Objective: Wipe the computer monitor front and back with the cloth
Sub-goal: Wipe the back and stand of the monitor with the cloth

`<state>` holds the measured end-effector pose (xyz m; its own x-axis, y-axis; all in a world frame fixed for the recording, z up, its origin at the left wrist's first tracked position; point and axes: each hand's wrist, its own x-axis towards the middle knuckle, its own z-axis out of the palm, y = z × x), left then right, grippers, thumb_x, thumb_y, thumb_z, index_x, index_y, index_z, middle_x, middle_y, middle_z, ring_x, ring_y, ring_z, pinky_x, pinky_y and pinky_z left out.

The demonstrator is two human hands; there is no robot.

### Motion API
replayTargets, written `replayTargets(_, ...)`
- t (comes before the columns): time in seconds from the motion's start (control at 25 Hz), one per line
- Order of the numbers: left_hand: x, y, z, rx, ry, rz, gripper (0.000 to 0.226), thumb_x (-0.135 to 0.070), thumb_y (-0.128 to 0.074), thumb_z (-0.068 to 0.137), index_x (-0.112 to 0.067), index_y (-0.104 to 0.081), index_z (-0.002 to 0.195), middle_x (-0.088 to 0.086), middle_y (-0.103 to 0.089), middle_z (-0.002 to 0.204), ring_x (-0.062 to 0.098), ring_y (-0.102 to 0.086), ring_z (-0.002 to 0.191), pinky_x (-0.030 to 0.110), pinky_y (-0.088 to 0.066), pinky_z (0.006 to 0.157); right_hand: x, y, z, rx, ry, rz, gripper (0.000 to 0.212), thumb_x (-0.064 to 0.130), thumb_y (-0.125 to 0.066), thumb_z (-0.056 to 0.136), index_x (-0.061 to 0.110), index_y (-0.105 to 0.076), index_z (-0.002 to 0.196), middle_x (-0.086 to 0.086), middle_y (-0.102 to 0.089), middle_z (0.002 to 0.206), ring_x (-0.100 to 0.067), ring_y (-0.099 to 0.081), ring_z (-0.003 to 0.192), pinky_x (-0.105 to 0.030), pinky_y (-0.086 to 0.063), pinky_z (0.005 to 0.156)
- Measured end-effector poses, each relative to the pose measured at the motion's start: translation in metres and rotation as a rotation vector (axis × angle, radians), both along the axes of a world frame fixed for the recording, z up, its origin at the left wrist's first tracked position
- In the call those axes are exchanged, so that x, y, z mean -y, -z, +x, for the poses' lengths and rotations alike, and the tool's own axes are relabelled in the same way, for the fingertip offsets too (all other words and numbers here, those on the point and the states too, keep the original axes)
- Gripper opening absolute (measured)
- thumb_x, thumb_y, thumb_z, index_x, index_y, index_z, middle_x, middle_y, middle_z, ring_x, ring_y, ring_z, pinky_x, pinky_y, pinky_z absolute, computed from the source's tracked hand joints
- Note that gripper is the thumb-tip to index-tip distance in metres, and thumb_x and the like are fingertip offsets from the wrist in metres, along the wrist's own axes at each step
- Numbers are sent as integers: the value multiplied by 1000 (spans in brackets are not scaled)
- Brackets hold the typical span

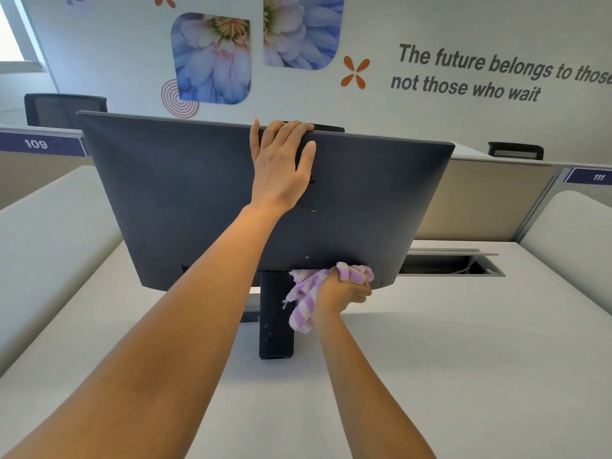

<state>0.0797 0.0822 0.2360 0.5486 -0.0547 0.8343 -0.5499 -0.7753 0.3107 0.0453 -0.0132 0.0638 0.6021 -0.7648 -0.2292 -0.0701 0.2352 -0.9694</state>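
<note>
The monitor's back panel (185, 200) walls off the middle; its stand (275, 323) blocks below. Bare bench (447, 352) lies open on both sides, apart from the open cable hatch (450, 264) rear right.

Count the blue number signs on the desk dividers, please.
2: sign 109 at the far left, sign 111 at the far right. The monitor may hide others.

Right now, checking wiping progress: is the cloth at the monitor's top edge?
No, the right hand presses the cloth at the monitor back's bottom edge.
</note>
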Motion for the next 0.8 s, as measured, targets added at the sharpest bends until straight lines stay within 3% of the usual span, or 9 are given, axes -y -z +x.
replayTargets(0.04,0,0,0,-3,5,2,37,-33,-35,96,-20,-55,125,-5,-56,127,14,-39,127,37,7,116,-3,0,0,42,-10,24,16,10,-59,91,10,-45,99,-7,-50,96,-29,-58,94,-43,-48,95)
replayTargets(0.16,-2,-1,-1,-10,14,8,38,-33,-34,96,-20,-54,125,-5,-55,127,14,-38,128,37,8,115,0,8,2,76,-73,-18,32,2,-56,92,21,-39,73,3,-45,72,-13,-52,63,-44,-53,89)
replayTargets(0.24,-1,-2,-1,-11,17,11,38,-32,-34,96,-20,-54,125,-5,-55,127,14,-38,128,36,8,115,0,14,-1,2,-185,-178,10,12,-56,94,10,-46,92,-8,-54,87,-19,-57,77,-34,-51,89)
replayTargets(0.32,-1,-2,-1,-16,15,9,37,-33,-34,96,-20,-54,125,-6,-55,127,14,-38,127,36,8,115,1,21,-6,-48,-320,-293,33,23,-56,94,2,-42,116,-13,-54,103,-24,-57,90,-28,-46,86)
replayTargets(0.48,-3,-1,-1,-15,13,11,37,-32,-34,96,-20,-54,125,-6,-55,127,14,-38,127,36,8,115,13,23,-11,-93,-563,-432,28,27,-58,94,12,-44,113,-7,-56,101,-18,-55,89,-31,-51,89)
replayTargets(0.56,-2,-1,0,-13,18,10,37,-31,-34,96,-20,-54,125,-6,-55,127,13,-38,127,36,8,115,15,19,-20,158,-722,-511,33,22,-70,86,15,-44,105,-8,-53,94,-21,-54,82,-33,-53,74)
replayTargets(0.64,-1,-1,0,-14,23,8,37,-31,-33,96,-20,-54,125,-6,-55,127,14,-39,127,37,8,116,18,26,-22,477,-843,-587,36,29,-76,79,20,-51,103,-4,-56,93,-19,-56,78,-23,-49,66)
replayTargets(0.72,-1,-1,0,-16,23,8,38,-31,-32,96,-20,-54,126,-5,-55,127,14,-38,127,37,8,116,13,20,-33,317,-566,-885,34,33,-69,78,31,-53,107,7,-61,93,-14,-61,82,-20,-49,67)
replayTargets(0.8,-3,-1,-1,-17,22,8,38,-31,-32,97,-20,-54,126,-5,-55,128,14,-38,128,37,8,116,13,3,-40,273,-86,-1140,49,28,-71,70,24,-52,115,4,-64,95,-15,-59,81,-29,-53,64)
